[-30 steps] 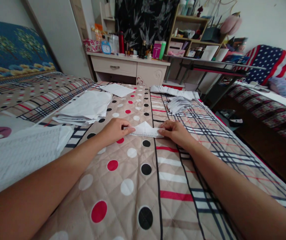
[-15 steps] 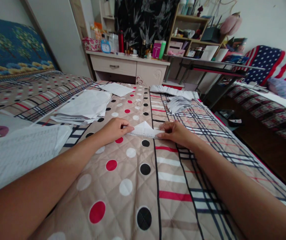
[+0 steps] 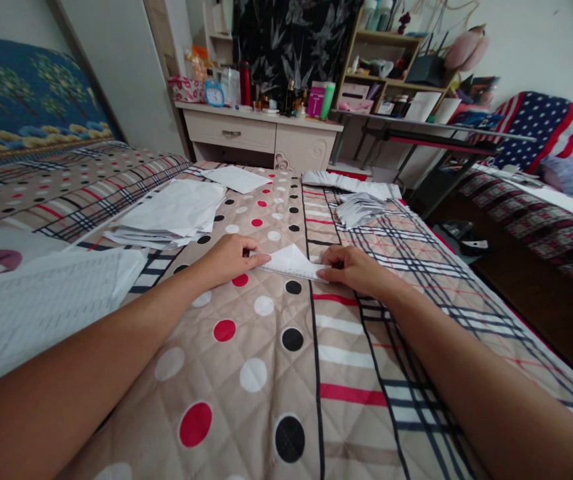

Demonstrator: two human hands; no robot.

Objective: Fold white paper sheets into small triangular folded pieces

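A small folded sheet of white paper [image 3: 293,262] lies low over the quilted bedcover, with a pointed peak on its far side and a straight near edge bearing faint printed marks. My left hand [image 3: 233,258] pinches its left end between thumb and fingers. At the right end, my right hand [image 3: 345,265] grips it the same way, the fingers curled. Beyond my right hand rests a pile of folded paper pieces [image 3: 361,209]. Left of my left hand is a stack of white sheets [image 3: 176,208].
The patterned bedcover [image 3: 253,433] spreads under everything. A printed sheet [image 3: 51,313] lies near my left forearm. Farther back are a single white sheet [image 3: 236,178] and a long row of folded paper [image 3: 349,183]. Behind the bed stands a dresser [image 3: 246,133] with bottles on top.
The view has shifted very slightly. Both hands keep their hold on the folded paper, whose right end sits a touch lower in the picture.
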